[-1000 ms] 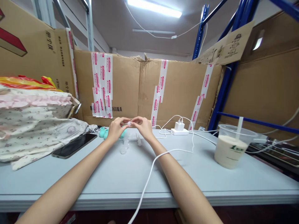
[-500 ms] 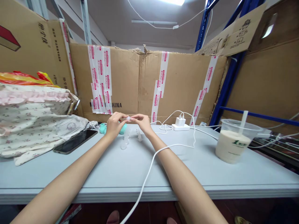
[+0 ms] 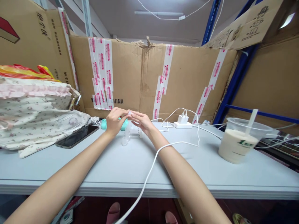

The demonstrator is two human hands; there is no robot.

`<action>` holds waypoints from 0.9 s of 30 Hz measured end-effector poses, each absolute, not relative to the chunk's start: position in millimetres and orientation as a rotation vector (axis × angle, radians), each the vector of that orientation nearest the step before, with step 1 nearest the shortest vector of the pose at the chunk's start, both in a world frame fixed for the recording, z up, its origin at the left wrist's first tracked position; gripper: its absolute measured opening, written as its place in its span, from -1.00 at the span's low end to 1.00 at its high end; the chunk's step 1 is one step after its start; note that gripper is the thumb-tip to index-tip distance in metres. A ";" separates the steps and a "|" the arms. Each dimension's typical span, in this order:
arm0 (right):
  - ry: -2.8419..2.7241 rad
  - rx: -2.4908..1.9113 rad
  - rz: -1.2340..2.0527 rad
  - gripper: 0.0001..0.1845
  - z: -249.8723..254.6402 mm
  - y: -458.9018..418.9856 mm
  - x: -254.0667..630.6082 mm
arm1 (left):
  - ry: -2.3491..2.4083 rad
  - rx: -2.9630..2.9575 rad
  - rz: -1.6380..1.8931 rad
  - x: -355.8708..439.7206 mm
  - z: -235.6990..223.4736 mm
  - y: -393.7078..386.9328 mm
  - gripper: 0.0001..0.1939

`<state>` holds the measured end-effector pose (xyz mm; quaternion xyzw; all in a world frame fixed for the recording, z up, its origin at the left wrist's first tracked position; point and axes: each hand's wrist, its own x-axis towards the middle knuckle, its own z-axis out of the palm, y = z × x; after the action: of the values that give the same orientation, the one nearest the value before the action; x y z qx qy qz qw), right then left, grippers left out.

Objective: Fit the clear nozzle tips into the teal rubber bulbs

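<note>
My left hand and my right hand meet above the far middle of the table. Between their fingertips is a small translucent whitish piece, too small to name; the fingers of both hands are closed on it. Beneath the hands, clear plastic pieces rest on the table, partly hidden by the right hand. Teal rounded objects show around my left hand: one to its left, another behind its fingers.
A black phone and a floral cloth bag lie at left. A white charger sits on a power strip behind, its white cable crossing my right forearm. A drink cup with a straw stands right. Cardboard walls the back.
The camera view has shifted slightly. My right hand has turned, with its fingers more spread below the small piece. Both hands stay together at the same spot over the table.
</note>
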<state>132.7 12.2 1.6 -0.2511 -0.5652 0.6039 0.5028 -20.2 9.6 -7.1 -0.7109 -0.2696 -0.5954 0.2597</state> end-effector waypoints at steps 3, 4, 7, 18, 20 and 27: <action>-1.397 -0.507 1.596 -0.62 6.8 10.2 138.7 | -0.672 -1.908 -1.578 -19.2 -4.9 5.2 -0.89; -1.400 -0.478 1.616 -0.62 7.9 10.5 139.9 | -0.679 -1.880 -1.576 -18.5 -3.9 3.3 -0.88; -1.413 -0.412 1.642 -0.65 9.1 12.7 141.6 | -0.757 -1.794 -1.588 -16.0 -1.2 -2.6 -0.88; -1.447 -0.314 1.671 -0.73 13.6 10.4 147.5 | -0.745 -1.757 -1.606 -0.4 -0.8 -17.9 -0.81; -1.462 -0.285 1.669 -0.72 15.4 9.2 147.7 | -0.734 -1.747 -1.640 1.8 -0.7 -19.9 -0.80; -1.419 -0.309 1.692 -0.74 12.6 6.5 144.2 | -0.765 -1.735 -1.595 -0.7 -1.5 -14.2 -0.81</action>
<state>144.2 6.5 12.6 -0.1245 -0.5714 0.6814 0.4402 -0.7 -14.2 -1.5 -0.6620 -0.2917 -0.6086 0.3260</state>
